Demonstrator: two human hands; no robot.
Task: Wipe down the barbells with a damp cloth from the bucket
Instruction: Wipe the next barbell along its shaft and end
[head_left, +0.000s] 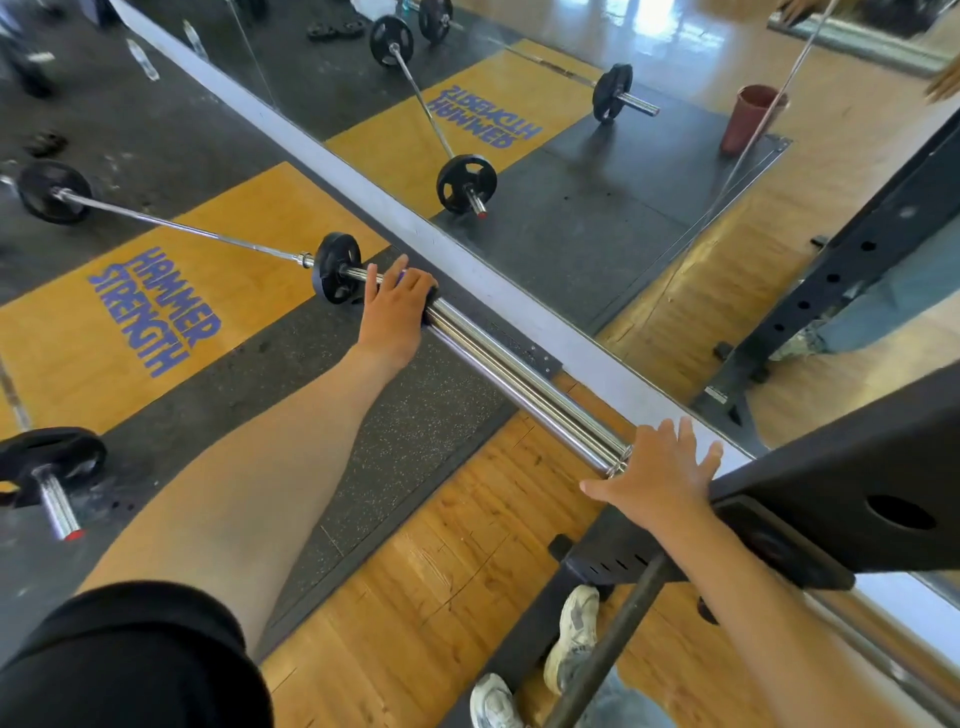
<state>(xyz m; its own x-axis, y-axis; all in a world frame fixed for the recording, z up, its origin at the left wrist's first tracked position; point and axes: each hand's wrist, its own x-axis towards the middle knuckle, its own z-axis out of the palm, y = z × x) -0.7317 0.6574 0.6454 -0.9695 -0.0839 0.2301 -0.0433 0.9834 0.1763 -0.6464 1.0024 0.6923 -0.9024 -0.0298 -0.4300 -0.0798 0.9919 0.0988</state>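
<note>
A black sleeve (130, 660) fills the near left corner, and from it the left arm is stretched out to a chrome sleeve (519, 376) of a barbell. The left hand (395, 312) is laid over the far end of that chrome sleeve, fingers curled over its top; a bit of purple-blue cloth (400, 280) shows under the fingers and is pressed against the metal. The right hand (660, 473) is set at the near end of the chrome sleeve, by its collar, with fingers spread and straight; nothing is gripped in it. Just beyond the left hand a black plate (335, 267) is mounted on the bar, and the thin shaft (182, 226) runs off to a second plate (47, 192) at far left. The barbell is held above the floor, alongside the base of a wall mirror (519, 130). A black rack (857, 499) is seen at the right, touching the right wrist. Two white shoes (571, 634) are planted on the wood floor (441, 545) below. Another barbell end (49, 483) lies at the left on the rubber mat (415, 415). A red-brown bucket (750, 119) is seen only as a reflection in the mirror.
</note>
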